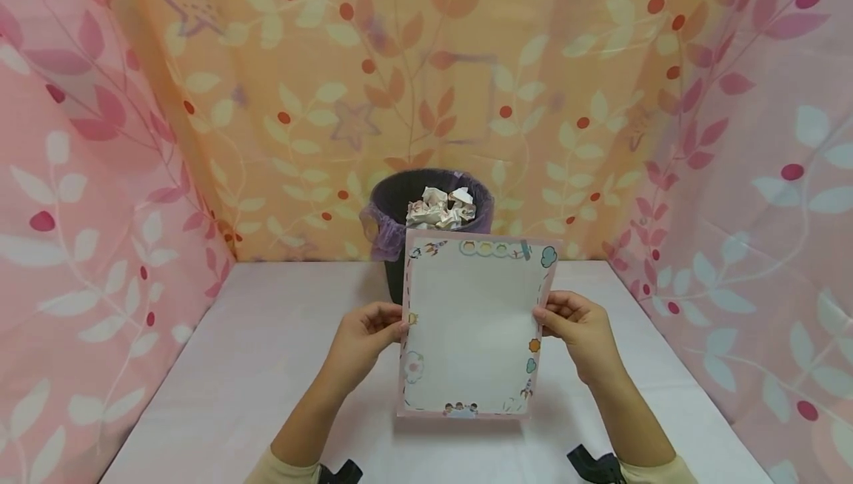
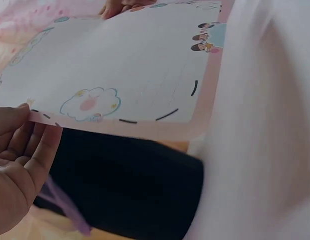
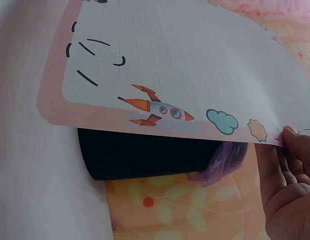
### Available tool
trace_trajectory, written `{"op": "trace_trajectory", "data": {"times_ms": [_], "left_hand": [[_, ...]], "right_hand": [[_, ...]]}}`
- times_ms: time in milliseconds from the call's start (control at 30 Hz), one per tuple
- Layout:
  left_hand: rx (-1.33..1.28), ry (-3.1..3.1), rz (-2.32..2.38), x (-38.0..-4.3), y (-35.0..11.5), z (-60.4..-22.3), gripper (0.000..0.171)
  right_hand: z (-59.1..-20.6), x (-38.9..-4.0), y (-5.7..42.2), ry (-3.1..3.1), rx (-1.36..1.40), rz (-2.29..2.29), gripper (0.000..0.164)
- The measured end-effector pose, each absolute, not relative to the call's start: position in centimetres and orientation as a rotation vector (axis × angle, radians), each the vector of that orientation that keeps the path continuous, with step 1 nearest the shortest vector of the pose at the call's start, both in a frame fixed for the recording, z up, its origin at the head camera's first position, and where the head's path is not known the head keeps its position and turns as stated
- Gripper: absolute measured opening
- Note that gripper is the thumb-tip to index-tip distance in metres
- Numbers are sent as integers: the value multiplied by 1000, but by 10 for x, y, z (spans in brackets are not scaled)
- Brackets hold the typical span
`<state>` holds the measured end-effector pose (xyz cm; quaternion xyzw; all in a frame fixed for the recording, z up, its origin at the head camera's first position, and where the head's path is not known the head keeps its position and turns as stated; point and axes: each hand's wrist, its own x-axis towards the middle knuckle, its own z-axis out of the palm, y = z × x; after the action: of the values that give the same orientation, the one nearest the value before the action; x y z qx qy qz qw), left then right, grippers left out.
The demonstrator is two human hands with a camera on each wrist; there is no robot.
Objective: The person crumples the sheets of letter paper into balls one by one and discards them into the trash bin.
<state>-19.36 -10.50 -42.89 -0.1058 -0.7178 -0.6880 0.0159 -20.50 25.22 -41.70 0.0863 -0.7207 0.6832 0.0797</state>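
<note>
A sheet of paper (image 1: 473,328) with a pink border and small cartoon drawings is held up over the table, tilted toward the head camera. My left hand (image 1: 365,340) pinches its left edge between thumb and fingers, as the left wrist view also shows with the hand (image 2: 19,165) at the edge. On the opposite edge my right hand (image 1: 581,332) pinches the paper in the same way; in the right wrist view its thumb (image 3: 297,142) lies on top. Behind the paper stands a black bin (image 1: 395,277), partly hidden, holding several crumpled papers (image 1: 440,209).
A purple bag (image 1: 381,236) lines the bin and folds over its rim. The white table (image 1: 266,365) spreads beneath the hands. Patterned curtains, orange at the back (image 1: 426,84) and pink at the left (image 1: 80,210) and right (image 1: 766,210), surround it.
</note>
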Motion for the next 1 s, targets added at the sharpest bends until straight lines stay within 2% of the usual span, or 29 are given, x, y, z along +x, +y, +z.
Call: {"op": "trace_trajectory", "data": {"times_ms": [367, 667, 900, 1000], "left_hand": [[-303, -2117, -2085, -192, -137, -411, 25], [-288, -2029, -2093, -199, -112, -409, 26], [-255, -2104, -1959, -194, -99, -411, 11], [-292, -2143, -2028, -190, -98, -409, 14]], "right_hand": [[-402, -212, 212, -2066, 432, 2102, 27], [-399, -215, 188, -1978, 573, 2159, 24], [-403, -214, 171, -1961, 521, 2160, 25], [-405, -214, 169, -1959, 504, 2133, 25]]}}
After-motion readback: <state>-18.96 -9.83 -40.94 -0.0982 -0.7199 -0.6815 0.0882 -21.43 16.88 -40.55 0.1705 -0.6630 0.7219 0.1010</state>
